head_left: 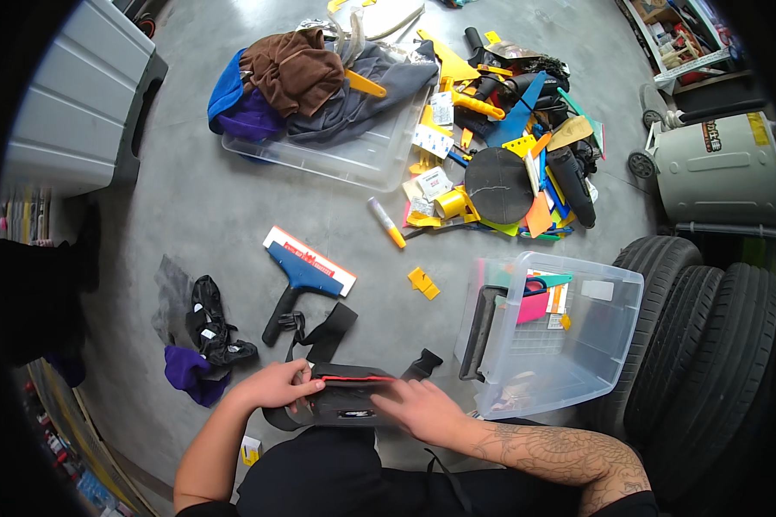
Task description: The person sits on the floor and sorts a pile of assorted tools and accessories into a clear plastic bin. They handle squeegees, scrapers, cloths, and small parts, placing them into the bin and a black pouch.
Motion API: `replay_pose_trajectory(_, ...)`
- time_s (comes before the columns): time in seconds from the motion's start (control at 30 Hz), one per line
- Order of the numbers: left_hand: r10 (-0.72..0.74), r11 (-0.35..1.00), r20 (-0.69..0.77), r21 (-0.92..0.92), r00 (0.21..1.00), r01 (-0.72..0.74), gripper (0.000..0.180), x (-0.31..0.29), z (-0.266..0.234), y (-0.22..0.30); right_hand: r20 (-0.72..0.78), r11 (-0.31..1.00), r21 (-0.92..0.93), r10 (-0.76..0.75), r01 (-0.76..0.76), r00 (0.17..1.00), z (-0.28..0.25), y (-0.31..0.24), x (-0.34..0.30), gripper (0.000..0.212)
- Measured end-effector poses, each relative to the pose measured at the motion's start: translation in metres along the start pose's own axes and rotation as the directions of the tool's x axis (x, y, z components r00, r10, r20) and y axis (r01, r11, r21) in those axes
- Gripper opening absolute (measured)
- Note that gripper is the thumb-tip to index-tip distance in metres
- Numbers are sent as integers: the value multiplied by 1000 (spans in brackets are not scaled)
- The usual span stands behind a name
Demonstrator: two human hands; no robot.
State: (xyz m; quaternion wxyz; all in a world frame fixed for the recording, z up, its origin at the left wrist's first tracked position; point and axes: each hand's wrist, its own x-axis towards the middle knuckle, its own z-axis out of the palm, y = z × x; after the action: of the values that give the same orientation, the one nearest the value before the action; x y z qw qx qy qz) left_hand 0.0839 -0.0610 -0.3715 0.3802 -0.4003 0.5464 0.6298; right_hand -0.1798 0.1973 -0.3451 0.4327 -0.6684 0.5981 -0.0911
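In front of my lap is a black tool pouch (pixel 345 412) with a red-lined opening and a belt strap (pixel 332 332) trailing away from it. My left hand (pixel 283 386) is closed on the pouch's left top edge, thumb on the near side. At the pouch's right end is my right hand (pixel 422 412), its fingertips smeared by motion, so their grip cannot be made out. A black buckle (pixel 424 362) lies just beyond that hand. Past the strap rests a squeegee (pixel 300 274) with a blue head, black handle and white-orange blade.
A clear bin (pixel 608 345) on its side holds a few colored tools, beside stacked tires (pixel 698 336). Farther off are a heap of scrapers and tools (pixel 517 155) and a clear tray (pixel 353 168) of cloths. Black and purple fabric (pixel 200 370) lies left.
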Motion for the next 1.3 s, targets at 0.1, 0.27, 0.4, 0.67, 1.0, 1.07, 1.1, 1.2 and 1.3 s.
replay_pose_trajectory(0.1, -127, 903, -40, 408, 991, 132, 78, 10, -12, 16, -4, 1000, 30, 2, -2, 1000, -11, -6, 5, 56)
replay_pose_trajectory(0.27, -245, 529, -429, 692, 869, 491, 95, 24, -20, 6, -82, 983, -112, -153, 144, 985, -40, -17, -11, 62)
replay_pose_trajectory(0.4, -418, 345, -225, 857, 880, 383, 86, 20, 26, -77, -120, 969, -225, -128, 98, 985, -75, -15, -32, 67)
replay_pose_trajectory(0.67, -326, 832, 840, 37, 433, 553, 43, 37, 70, -272, -165, 931, -335, -205, 141, 965, -81, 4, -8, 60)
replay_pose_trajectory(1.0, 319, 644, -718, 643, 619, 414, 67, 81, -28, -20, -223, 966, -251, -112, 54, 968, -45, 25, 20, 57)
replay_pose_trajectory(1.07, 369, 616, -684, 687, 629, 385, 69, 111, -41, -24, -179, 961, -278, -61, 9, 982, -36, 27, 23, 55)
replay_pose_trajectory(1.1, 317, 681, -690, 643, 650, 351, 66, 124, -43, -32, -200, 967, -254, -39, -13, 979, -33, 28, 21, 55)
replay_pose_trajectory(1.2, 309, 695, -663, 647, 682, 313, 56, 140, -53, -53, -91, 976, -193, 87, -103, 992, -35, 29, 10, 56)
replay_pose_trajectory(1.3, 286, 863, -736, 476, 613, 168, 51, 121, -58, -46, -77, 989, -144, 16, -27, 997, -51, 23, 0, 67)
